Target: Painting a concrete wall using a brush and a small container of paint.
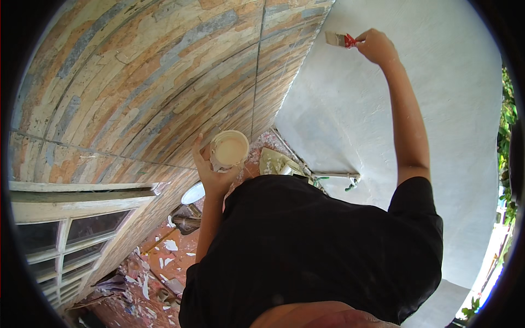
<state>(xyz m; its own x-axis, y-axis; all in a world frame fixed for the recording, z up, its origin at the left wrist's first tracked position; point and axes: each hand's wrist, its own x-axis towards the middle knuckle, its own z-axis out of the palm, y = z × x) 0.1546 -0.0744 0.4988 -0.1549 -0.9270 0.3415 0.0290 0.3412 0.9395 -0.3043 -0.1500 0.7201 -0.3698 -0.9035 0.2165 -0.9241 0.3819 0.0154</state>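
Note:
My right hand [377, 46] is raised high at the grey plastered wall [352, 102], gripping a flat paintbrush [342, 40] by its red handle. The brush's pale bristles point left, towards the corner where the stone-patterned tiled wall [164, 74] begins. Whether the bristles touch the plaster, I cannot tell. Lower down, my left hand [215, 174] holds a small round tub [229, 148] near the tiles, its fingers wrapped around the outside. Cream-coloured paint fills part of the tub, and its mouth faces up.
Below left is a white-framed window [61, 238] with glass panes. Paint flakes [170, 245] litter the reddish floor [180, 262]. A pale sack [275, 162] lies near the corner, beside a wall pipe [334, 175] with a green tap [352, 185]. A broom head [186, 222] rests behind my left forearm.

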